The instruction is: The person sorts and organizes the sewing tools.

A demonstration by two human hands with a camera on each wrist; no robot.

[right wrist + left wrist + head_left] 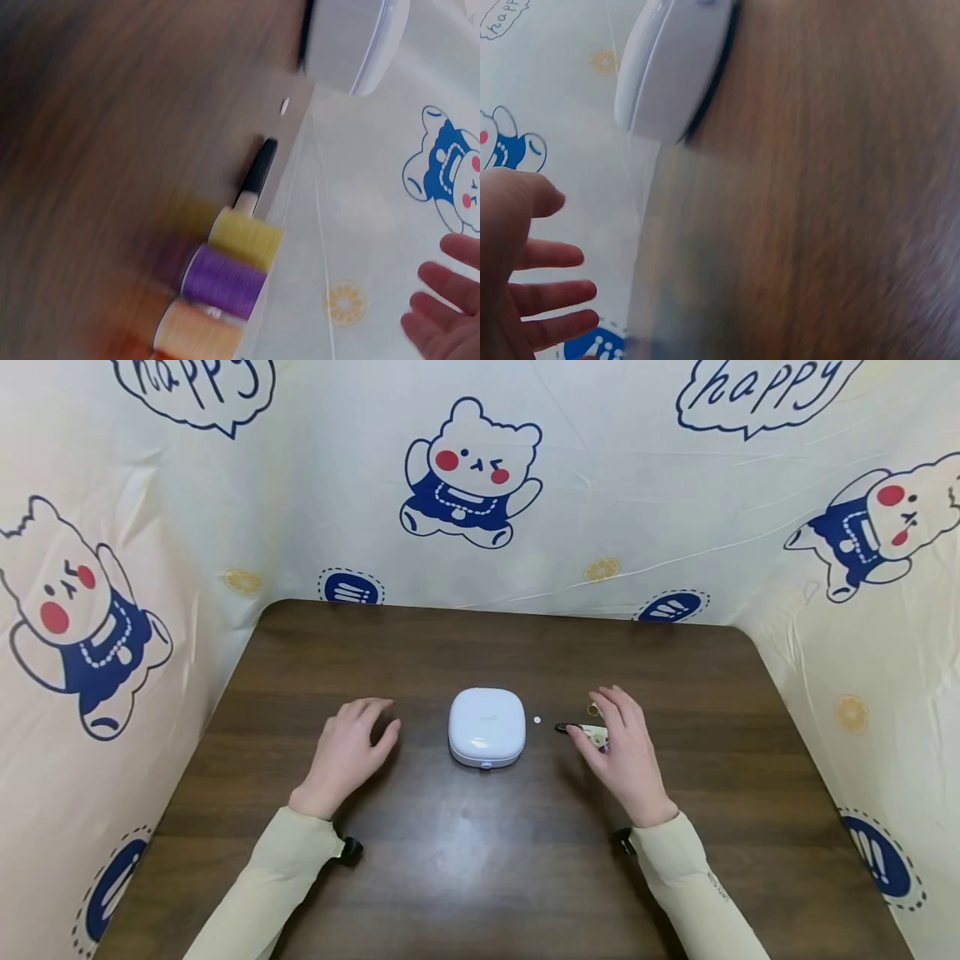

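Observation:
A glossy white case [487,722] with rounded corners stands closed at mid-table. To its left my left hand [348,752] has its fingers loosely bent around nothing; the left wrist view shows this hand [517,262] apart from the case [679,71]. My right hand [622,752], fingers spread and holding nothing, is over a group of small items on the other side. Among them the right wrist view shows a yellow thread spool [247,238], a purple spool [223,280], a peach spool [196,330] and a black-tipped tool [259,166].
A small white disc [537,720] lies between the case and the black-tipped tool. A gold-coloured ring shape [593,710] shows by the right fingers. The brown wooden table [465,877] meets a white printed curtain [322,485] at the back and both sides.

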